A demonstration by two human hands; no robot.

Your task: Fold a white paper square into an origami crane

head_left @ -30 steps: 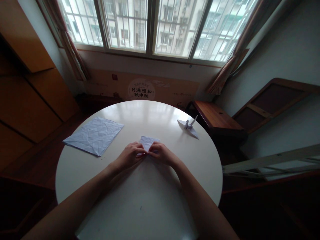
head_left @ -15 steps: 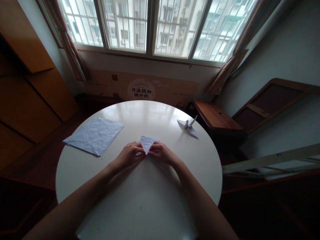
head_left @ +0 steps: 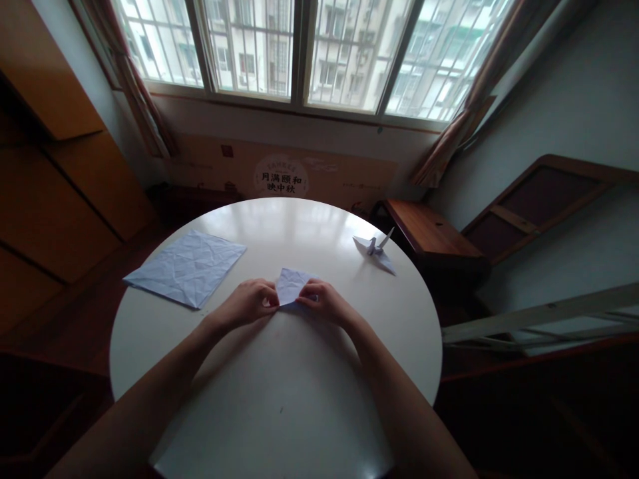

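Between my hands is a small folded piece of white paper (head_left: 291, 285), its near edge low against the table. My left hand (head_left: 253, 297) pinches its left near corner between thumb and fingers. Closed on the right side of its near edge is my right hand (head_left: 320, 299), and the fingers hide part of that side. To the left lies a larger creased sheet of paper (head_left: 192, 267), flat and touched by neither hand. A finished-looking paper crane (head_left: 375, 250) stands apart at the right, wings spread.
The papers rest on a round white table (head_left: 279, 412). Beyond its far edge are a printed cardboard panel (head_left: 329, 169) and barred windows (head_left: 344, 60). A wooden stool-like piece of furniture (head_left: 429, 229) stands past the table at right, with a pale rail (head_left: 539, 316) nearer.
My left hand has slid left along the paper's near edge, so the hands are farther apart and more of the paper shows. The view has shifted slightly. The crane and large sheet stay put.
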